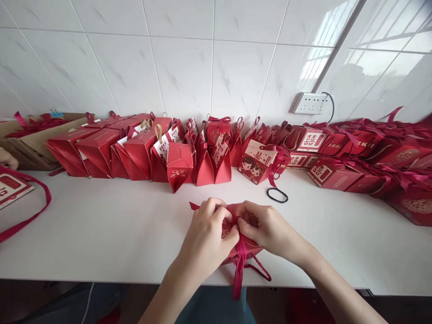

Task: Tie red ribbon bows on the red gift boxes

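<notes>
On the white table before me lies a red gift box [251,245], largely covered by my hands. A crimson ribbon [240,265] wraps it, and one tail hangs past the table's front edge. My left hand [216,225] pinches the ribbon at the middle of the box top. From the other side my right hand [258,225] pinches it too, fingertips close to the left ones. The ribbon's crossing point is partly hidden by the fingers. A twisted red cord handle [261,270] sticks out from the box's near side.
Red gift boxes [135,153] stand in a row along the tiled wall, with more ribboned ones [354,148] stacked at right. A black hair tie [277,195] lies beyond my hands. At far left are a cardboard box [32,150], another person's hand [7,158] and a loose ribbon [37,218].
</notes>
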The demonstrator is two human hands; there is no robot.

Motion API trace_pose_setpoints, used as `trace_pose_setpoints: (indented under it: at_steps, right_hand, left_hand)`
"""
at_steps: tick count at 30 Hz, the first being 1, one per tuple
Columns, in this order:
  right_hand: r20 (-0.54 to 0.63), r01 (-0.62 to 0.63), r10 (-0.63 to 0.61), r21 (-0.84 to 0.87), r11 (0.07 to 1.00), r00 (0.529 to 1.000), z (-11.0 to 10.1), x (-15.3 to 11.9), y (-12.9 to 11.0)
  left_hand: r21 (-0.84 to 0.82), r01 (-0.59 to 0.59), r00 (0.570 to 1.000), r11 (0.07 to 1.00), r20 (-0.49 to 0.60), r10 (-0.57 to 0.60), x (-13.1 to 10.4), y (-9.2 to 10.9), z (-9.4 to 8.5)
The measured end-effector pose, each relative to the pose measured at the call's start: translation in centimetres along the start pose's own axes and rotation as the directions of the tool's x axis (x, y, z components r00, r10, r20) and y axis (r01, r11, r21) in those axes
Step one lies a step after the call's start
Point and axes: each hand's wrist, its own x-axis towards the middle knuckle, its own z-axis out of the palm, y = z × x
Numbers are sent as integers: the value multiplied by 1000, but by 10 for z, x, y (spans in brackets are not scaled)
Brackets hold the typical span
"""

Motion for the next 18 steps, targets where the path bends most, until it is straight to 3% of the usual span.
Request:
trace_pose_setpoints:
  at_steps: [4,8,13,16,18]
  right_hand:
    - [54,-13,10,54,998,998,-3,1,0]
    - [82,-4,7,-30,1000,997,-6,1,-5]
    - [88,121,-108,-159,980,990,-5,0,-8]
    - [79,162,-146,-249,955,986,-2,0,-9]
    - [75,171,-156,-302,938,985,0,-1,-10]
  left_hand:
    - [22,15,998,1000,-55,-13,3,0,3]
    - [69,47,986,996,-166,-35,2,-1,8]
    - [139,100,958,985,-280,-58,4,0,11]
    - [175,114,937,978,-347,-47,9,-2,6]
    - [127,194,907,973,-401,-128,13,-7,-3]
